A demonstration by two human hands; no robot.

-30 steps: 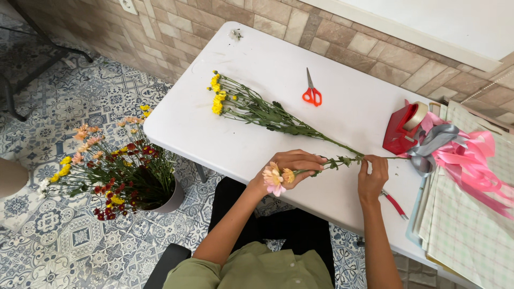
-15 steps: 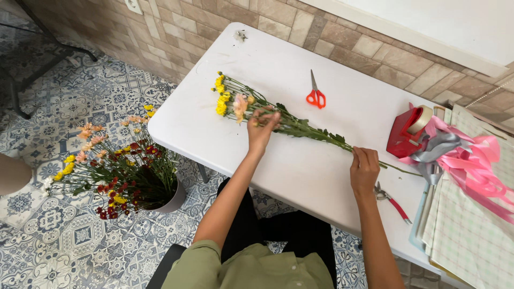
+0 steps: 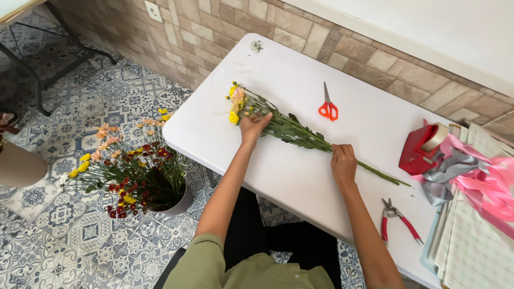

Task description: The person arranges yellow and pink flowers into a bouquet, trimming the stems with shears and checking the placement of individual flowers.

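On the white folding table (image 3: 300, 176) a pair of orange-handled scissors (image 3: 327, 105) lies near the far edge, blades pointing toward the brick wall (image 3: 332, 40). To the right stands a red tape dispenser (image 3: 420, 150), with pink and grey ribbons (image 3: 476, 184) spilling beside it over sheets of checked wrapping paper (image 3: 476, 246). Red-handled pliers (image 3: 396, 219) lie near the front edge. Down on the patterned tile floor (image 3: 80, 107) sits a pot of mixed flowers (image 3: 131, 171), yellow, red and peach. A small dark mark, possibly a plug, shows at the table's far corner (image 3: 256, 46).
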